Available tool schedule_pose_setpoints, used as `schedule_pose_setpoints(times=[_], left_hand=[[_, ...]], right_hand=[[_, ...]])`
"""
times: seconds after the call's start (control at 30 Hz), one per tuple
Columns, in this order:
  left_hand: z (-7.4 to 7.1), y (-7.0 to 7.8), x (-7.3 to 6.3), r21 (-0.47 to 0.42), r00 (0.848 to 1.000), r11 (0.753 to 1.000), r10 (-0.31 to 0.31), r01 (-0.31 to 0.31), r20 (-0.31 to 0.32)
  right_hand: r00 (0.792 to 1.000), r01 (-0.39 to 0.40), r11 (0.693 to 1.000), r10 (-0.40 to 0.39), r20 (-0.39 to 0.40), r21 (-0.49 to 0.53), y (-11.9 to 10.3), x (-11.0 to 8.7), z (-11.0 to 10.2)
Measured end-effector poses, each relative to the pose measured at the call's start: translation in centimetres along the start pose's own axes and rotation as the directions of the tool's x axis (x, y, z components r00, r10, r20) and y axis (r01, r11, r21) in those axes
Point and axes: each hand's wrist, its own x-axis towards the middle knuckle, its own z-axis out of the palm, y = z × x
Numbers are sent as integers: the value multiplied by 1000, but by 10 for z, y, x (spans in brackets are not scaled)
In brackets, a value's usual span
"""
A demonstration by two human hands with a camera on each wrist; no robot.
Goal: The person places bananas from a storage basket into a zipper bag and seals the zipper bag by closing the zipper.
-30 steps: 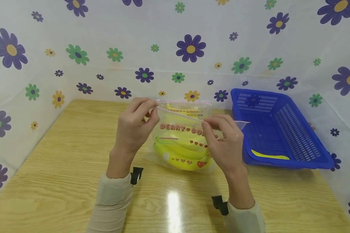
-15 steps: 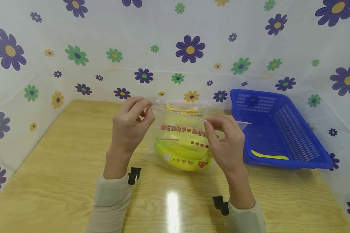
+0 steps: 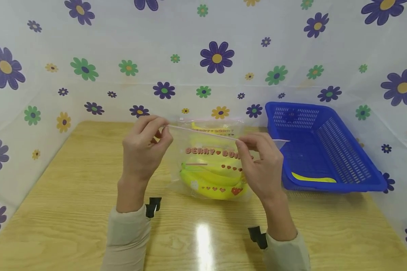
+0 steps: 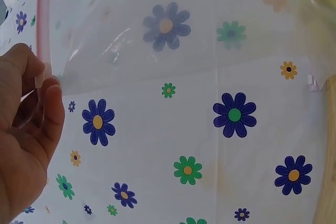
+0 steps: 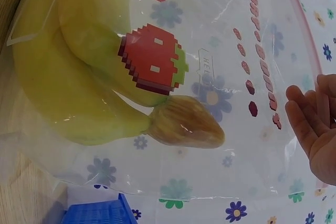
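A clear zip bag [image 3: 203, 180] with red "BERRY" lettering, hearts and a strawberry print stands upright on the table. A bunch of bananas [image 5: 100, 77] shows through its printed plastic. My left hand [image 3: 140, 150] pinches the left end of the bag's pink zip edge, held out taut; in the left wrist view a small clear piece sits between thumb and finger of that hand [image 4: 29, 114]. Further right, my right hand [image 3: 262, 163] pinches the same edge, and a short length of it sticks out past the hand. Behind stands a second printed bag [image 3: 237, 126] with something yellow in it.
To the right on the wooden table [image 3: 71, 210] stands a blue plastic basket [image 3: 369, 173] with a yellow curved item [image 3: 313, 178] in it. A white cloth [image 3: 176, 34] with flower prints hangs behind and at the sides.
My left hand has slid leftward along the zip edge, so more of the edge shows between the hands. My right hand has stayed nearly in place.
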Motion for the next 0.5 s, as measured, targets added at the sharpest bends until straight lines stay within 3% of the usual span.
schedule_pose_setpoints(times=[0.27, 0.5], left_hand=[[-3, 0, -2, 58, 999, 998, 24, -26, 34], [-11, -2, -2, 160, 983, 979, 106, -130, 150]], right_hand=[[1000, -30, 999, 30, -7, -13, 0, 0, 1], [999, -41, 999, 41, -4, -20, 1, 4, -1]])
